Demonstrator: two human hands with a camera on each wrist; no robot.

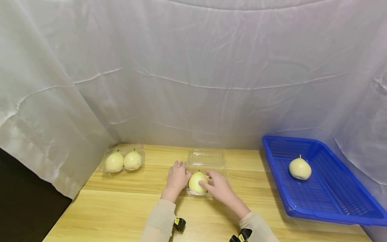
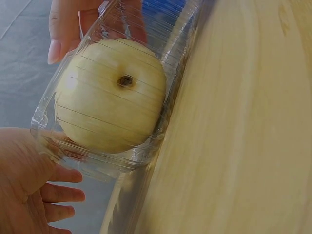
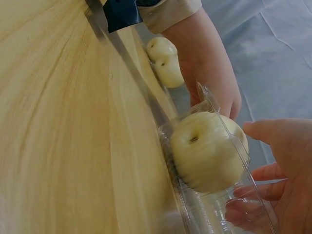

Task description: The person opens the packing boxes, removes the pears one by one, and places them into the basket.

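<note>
A pale yellow pear [image 1: 196,185] sits in the left part of a clear plastic clamshell box [image 2: 45,109], whose lid [image 1: 207,158] lies folded back. At the box's left side is my left hand [image 1: 177,178], fingers extended, thumb against the wall. My right hand [image 1: 220,188] is over the box's right half. In the right wrist view, its thumb [image 3: 261,130] is at the pear's edge and its loosely bent fingers [image 3: 263,190] reach into the box, apart from the fruit. Whether the thumb touches the pear is hard to tell.
Back left on the wooden table [image 1: 121,208] stands another clear box with two pears [image 1: 132,160]. To the right, a blue plastic basket [image 1: 279,188] holds one pear [image 1: 300,168]. A grey-white curtain [image 1: 193,84] hangs behind the table and along its sides.
</note>
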